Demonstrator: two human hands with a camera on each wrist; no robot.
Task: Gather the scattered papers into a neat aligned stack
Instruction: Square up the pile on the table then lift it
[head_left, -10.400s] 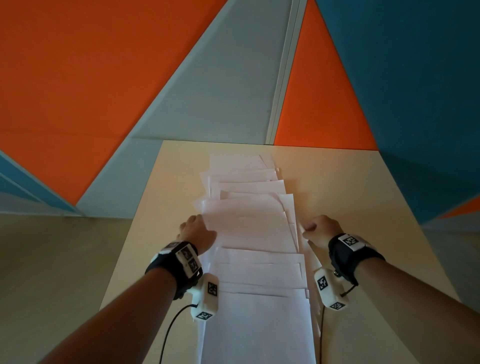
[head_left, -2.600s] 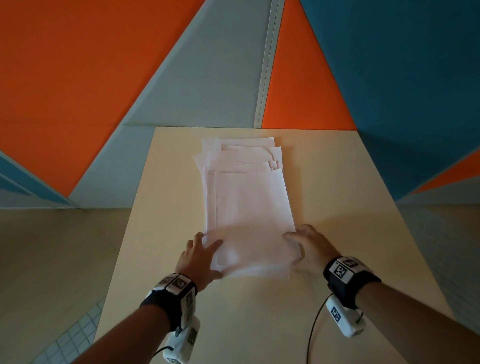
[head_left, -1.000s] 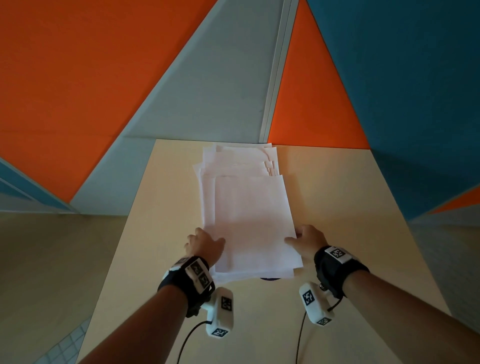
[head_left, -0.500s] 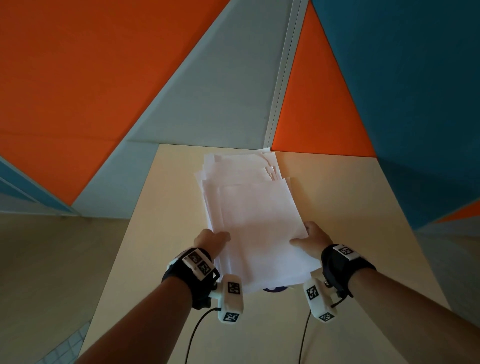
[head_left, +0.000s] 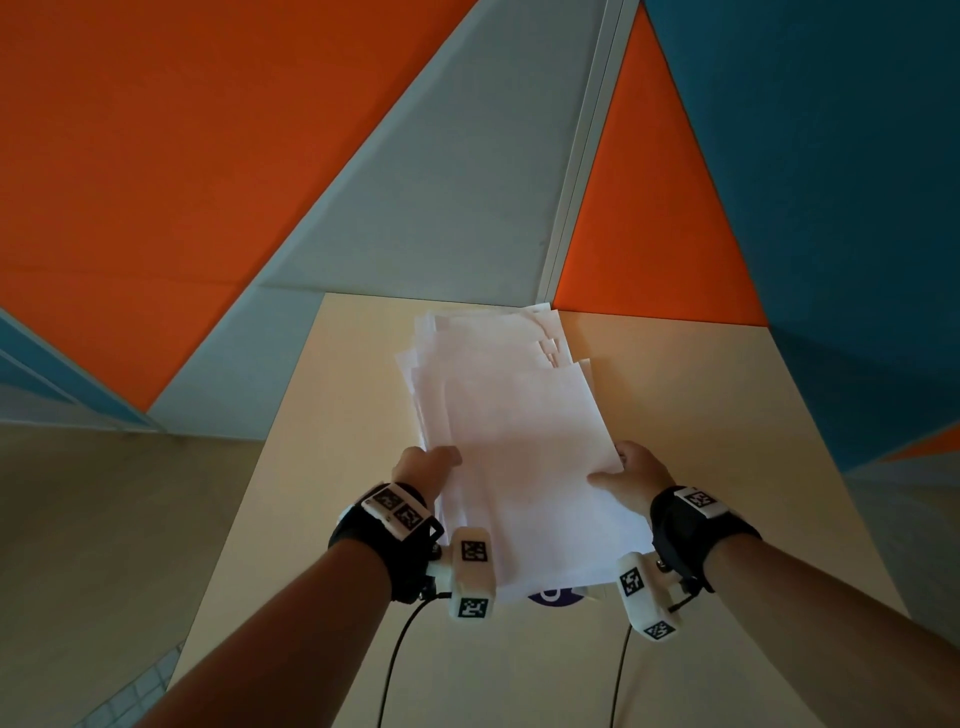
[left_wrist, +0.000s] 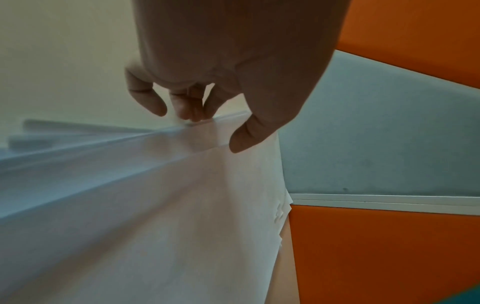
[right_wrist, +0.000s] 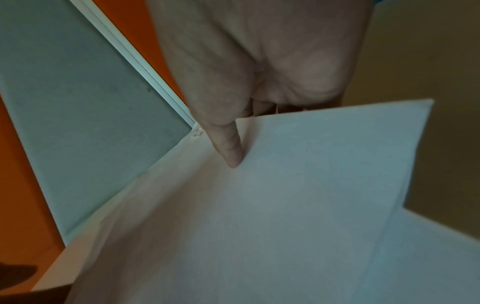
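Observation:
A pile of white papers (head_left: 514, 441) is raised off the beige table (head_left: 727, 467), its near end tilted up toward me and its far edges still uneven. My left hand (head_left: 423, 465) grips the pile's left edge, thumb on top and fingers curled underneath, as the left wrist view shows on the papers (left_wrist: 182, 205) with the left hand (left_wrist: 207, 127). My right hand (head_left: 631, 475) pinches the right edge; in the right wrist view its thumb lies on the top sheet (right_wrist: 311, 195) and the fingers of the right hand (right_wrist: 233, 131) are hidden below.
A dark blue round mark (head_left: 553, 596) on the table shows just under the pile's near edge. Orange, grey and teal wall panels (head_left: 467, 156) rise behind the table's far edge. Floor (head_left: 104, 545) lies to the left.
Over the last second both hands have lifted the pile's near end off the table and drawn it toward me. Earlier the sheets lay spread in a long row and were pushed together.

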